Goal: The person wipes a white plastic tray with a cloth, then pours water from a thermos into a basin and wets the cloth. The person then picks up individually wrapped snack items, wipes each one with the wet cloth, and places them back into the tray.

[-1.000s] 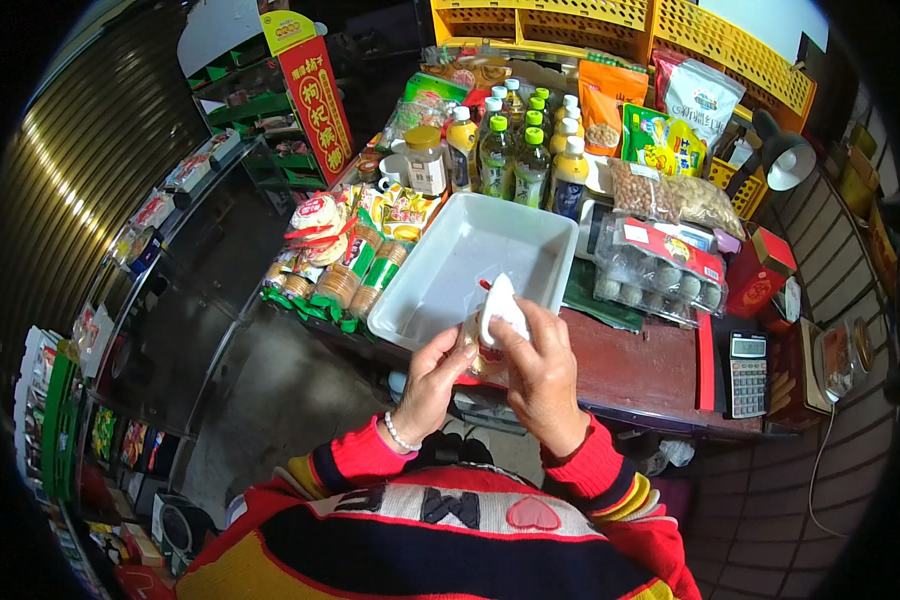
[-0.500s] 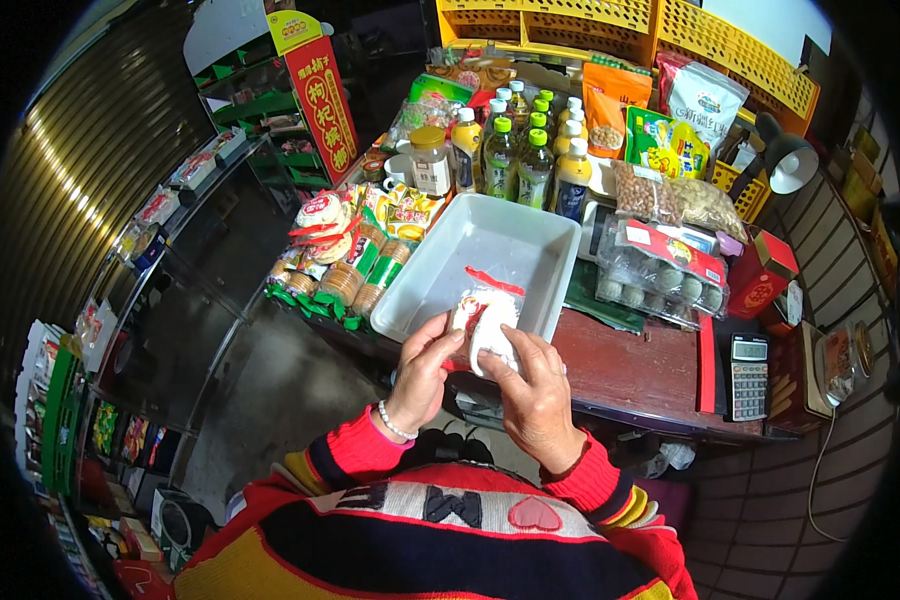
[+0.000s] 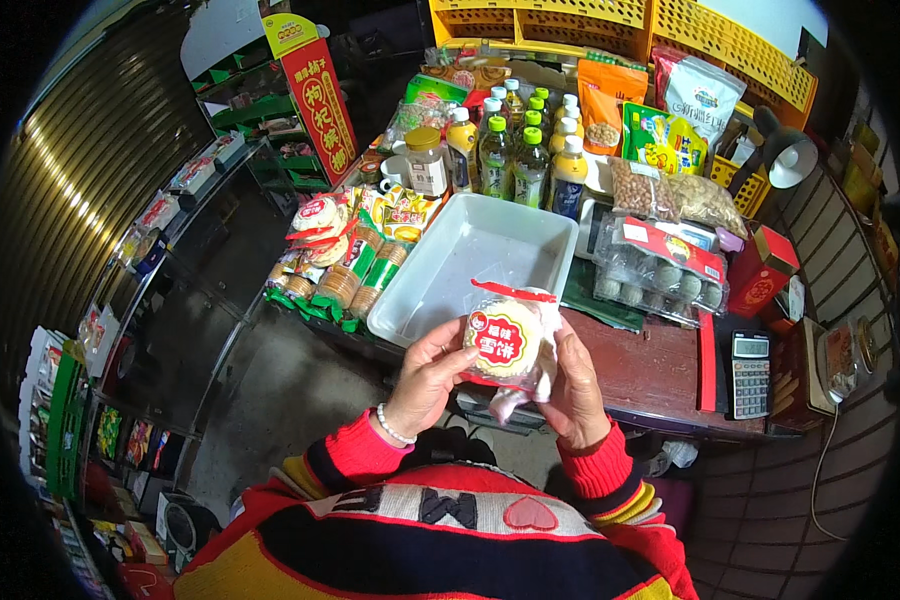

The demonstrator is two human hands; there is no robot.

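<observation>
My left hand (image 3: 425, 380) pinches the left edge of a clear, red-edged packet of round rice crackers (image 3: 502, 342), its label facing up. At the packet's right side my right hand (image 3: 578, 392) is closed on a crumpled white cloth (image 3: 546, 368), part of which hangs below the packet. Both hands are over the near edge of a whitish plastic tub (image 3: 440, 262). Left of the tub lie similar rice cracker packets (image 3: 320, 222) and tube-shaped packs of round biscuits (image 3: 354, 272).
Behind the tub stand several drink bottles (image 3: 530, 165) and a yellow-lidded jar (image 3: 426, 165). To the right are clear egg cartons (image 3: 660, 275), bags of nuts (image 3: 645, 192), a desk lamp (image 3: 792, 162), a red box (image 3: 762, 270) and a calculator (image 3: 750, 375).
The rice cracker packet has been turned so its label shows fully. The cloth has moved from the packet's front to its right side, and my right hand has shifted right with it.
</observation>
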